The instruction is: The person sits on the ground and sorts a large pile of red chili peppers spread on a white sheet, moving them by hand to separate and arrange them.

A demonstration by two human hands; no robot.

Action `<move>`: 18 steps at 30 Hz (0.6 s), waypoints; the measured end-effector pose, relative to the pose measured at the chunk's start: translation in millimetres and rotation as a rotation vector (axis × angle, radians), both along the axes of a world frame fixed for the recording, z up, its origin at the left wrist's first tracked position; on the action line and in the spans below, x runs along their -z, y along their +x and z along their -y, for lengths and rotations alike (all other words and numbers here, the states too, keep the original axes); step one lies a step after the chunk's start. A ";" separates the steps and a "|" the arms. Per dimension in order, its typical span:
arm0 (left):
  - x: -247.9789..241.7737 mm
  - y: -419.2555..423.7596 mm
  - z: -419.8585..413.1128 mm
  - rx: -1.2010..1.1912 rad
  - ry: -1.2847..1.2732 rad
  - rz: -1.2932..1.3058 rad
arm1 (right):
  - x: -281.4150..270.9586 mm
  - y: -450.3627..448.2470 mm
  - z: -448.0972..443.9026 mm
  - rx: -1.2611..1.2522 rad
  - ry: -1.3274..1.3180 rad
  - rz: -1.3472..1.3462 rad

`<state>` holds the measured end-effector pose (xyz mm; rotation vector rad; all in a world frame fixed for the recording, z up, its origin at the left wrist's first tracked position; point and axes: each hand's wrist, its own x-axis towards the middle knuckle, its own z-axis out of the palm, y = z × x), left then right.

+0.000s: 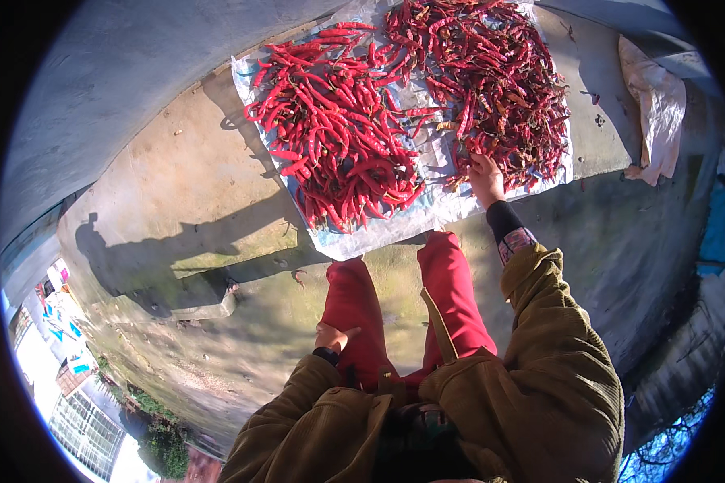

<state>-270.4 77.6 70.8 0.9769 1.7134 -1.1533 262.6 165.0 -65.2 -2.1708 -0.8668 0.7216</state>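
Two heaps of red chili peppers lie on a pale plastic sheet (pixel 362 244). The left heap (pixel 338 127) looks plump and glossy; the right heap (pixel 507 90) is darker and more shriveled. My right hand (pixel 486 179) is at the near left edge of the dried heap, fingertips down at the peppers; whether it grips one cannot be told. My left hand (pixel 333 338) rests on my left thigh, on the red trousers (pixel 359 308), with its thumb apart and nothing seen in it.
The sheet lies on a concrete ledge (pixel 175 157) beside a grey wall (pixel 127 66). A crumpled whitish sack (pixel 655 108) lies at the right. A single chili (pixel 299 278) is on the mossy ground left of my legs. My shadow falls at the left.
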 end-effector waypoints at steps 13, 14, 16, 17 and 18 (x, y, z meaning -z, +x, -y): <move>-88.3 -49.5 161.1 -0.724 -0.006 0.563 | -167.4 26.1 205.8 -0.903 -0.700 -0.255; -94.4 -41.6 174.3 -0.734 0.015 0.565 | -174.2 42.1 208.9 -0.807 -0.732 -0.314; -103.4 -28.5 197.0 -0.737 0.060 0.568 | -173.7 75.4 216.1 -0.700 -0.669 -0.204; -106.2 -25.0 207.5 -0.740 0.084 0.566 | -173.5 90.6 221.5 -0.687 -0.580 -0.036; -106.5 -20.3 217.4 -0.742 0.100 0.568 | -169.5 108.7 227.5 -0.683 -0.556 0.020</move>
